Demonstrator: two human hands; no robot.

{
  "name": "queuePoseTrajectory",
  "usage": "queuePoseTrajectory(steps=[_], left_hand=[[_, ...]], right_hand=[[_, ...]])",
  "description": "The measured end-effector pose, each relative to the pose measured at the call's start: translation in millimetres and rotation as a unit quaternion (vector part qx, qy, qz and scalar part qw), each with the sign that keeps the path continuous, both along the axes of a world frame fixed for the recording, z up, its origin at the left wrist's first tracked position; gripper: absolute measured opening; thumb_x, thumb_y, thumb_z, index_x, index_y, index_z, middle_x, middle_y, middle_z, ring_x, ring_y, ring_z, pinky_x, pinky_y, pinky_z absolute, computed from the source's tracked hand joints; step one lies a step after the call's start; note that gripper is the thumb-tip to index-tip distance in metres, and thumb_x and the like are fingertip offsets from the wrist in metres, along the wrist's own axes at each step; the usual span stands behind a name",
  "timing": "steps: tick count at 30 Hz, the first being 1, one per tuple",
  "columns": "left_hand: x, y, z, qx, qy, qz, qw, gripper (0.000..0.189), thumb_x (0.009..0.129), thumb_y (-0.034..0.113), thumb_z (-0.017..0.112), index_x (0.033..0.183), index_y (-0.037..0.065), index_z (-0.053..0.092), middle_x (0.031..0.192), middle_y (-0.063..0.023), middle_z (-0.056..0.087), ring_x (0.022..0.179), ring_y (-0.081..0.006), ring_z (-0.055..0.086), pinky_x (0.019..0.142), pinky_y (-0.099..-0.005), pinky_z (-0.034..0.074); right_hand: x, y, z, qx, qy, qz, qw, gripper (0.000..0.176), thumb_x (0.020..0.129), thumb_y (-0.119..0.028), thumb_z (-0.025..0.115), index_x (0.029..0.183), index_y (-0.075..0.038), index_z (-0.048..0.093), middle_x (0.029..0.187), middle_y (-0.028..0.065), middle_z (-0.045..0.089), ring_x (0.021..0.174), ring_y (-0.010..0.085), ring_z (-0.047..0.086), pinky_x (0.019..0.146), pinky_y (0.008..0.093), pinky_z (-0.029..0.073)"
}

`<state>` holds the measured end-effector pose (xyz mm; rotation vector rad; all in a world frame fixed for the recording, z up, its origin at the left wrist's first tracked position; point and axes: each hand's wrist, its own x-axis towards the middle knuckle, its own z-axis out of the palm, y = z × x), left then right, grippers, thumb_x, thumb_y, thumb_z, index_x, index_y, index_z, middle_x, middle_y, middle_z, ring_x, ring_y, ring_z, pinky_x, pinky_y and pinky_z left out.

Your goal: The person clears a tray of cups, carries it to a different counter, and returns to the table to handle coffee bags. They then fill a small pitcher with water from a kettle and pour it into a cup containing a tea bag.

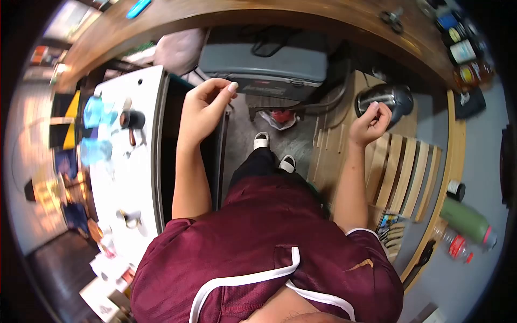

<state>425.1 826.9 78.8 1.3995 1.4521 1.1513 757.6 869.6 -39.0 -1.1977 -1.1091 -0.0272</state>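
My left hand [203, 116] is raised beside the white tabletop, in front of a grey cooler box [269, 67]. Its thumb and fingers come together in a pinch; anything between them is too small to make out. On the other side, my right hand [370, 125] is held up with its fingers curled in and the thumb against them. Behind it, a glossy black helmet-like object [398, 99] is partly covered by the hand. Whether that hand holds something cannot be seen.
A white tabletop [145, 107] at left carries a dark cup [132, 119] and blue translucent containers [97, 151]. Across the front runs a wooden counter [301, 12] with scissors [392, 20]. Wooden slats [396, 167], a green bottle [467, 219] and a plastic bottle [455, 243] are at right.
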Motion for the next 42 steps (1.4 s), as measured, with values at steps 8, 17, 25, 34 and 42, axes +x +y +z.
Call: queuePoseTrajectory(steps=[8,17,25,34,42], left_hand=[[-98.5,-148.7,7.9,0.017,0.008,0.277,0.961,0.017,0.089,0.015,0.064,0.092,-0.001,0.067,0.077,-0.0022,0.065,0.071,-0.0069,0.057,0.066,-0.0206,0.045],[-193.1,-325.4,-19.5,0.0,-0.007,0.521,0.854,0.018,0.089,0.016,0.065,0.093,-0.001,0.066,0.081,-0.0041,0.065,0.072,-0.0089,0.057,0.068,-0.0224,0.046],[-289.3,-452.8,-102.6,-0.105,0.058,0.606,0.786,0.038,0.093,0.033,0.059,0.113,0.001,0.055,0.1,-0.0062,0.059,0.079,-0.012,0.056,0.067,-0.0255,0.045],[-307.7,-448.8,-102.0,-0.089,-0.09,0.463,0.877,0.026,0.095,0.02,0.057,0.111,0.0,0.057,0.091,-0.0041,0.062,0.076,-0.0092,0.059,0.067,-0.0249,0.049],[-302.2,-446.0,-96.6,-0.075,-0.123,0.426,0.893,0.019,0.098,0.018,0.051,0.105,0.0,0.055,0.088,-0.0037,0.06,0.075,-0.0103,0.056,0.07,-0.0251,0.046]], right_hand=[[-146.6,4.3,29.5,-0.013,0.047,0.292,0.955,0.01,0.088,-0.008,0.063,0.085,0.0,0.057,0.079,0.0015,0.056,0.068,0.0086,0.047,0.062,0.0227,0.04],[-331.0,-86.0,31.3,-0.148,0.032,0.547,0.823,0.012,0.089,-0.012,0.066,0.084,-0.003,0.059,0.067,-0.006,0.054,0.061,0.0004,0.047,0.053,0.0161,0.036],[-502.3,-221.3,26.5,-0.203,-0.192,0.758,0.589,0.034,0.083,-0.007,0.067,0.116,-0.008,0.062,0.097,0.0034,0.064,0.064,0.0065,0.053,0.058,0.0208,0.041],[-601.3,-270.4,11.1,-0.305,-0.183,0.88,0.314,0.082,0.078,-0.024,0.077,0.146,-0.013,0.033,0.138,0.0059,0.048,0.127,0.0198,0.042,0.106,0.0382,0.032],[-592.8,-268.1,18.9,-0.271,-0.192,0.878,0.344,0.077,0.076,-0.016,0.077,0.142,-0.008,0.038,0.14,0.0135,0.046,0.13,0.0238,0.043,0.107,0.0348,0.034]])
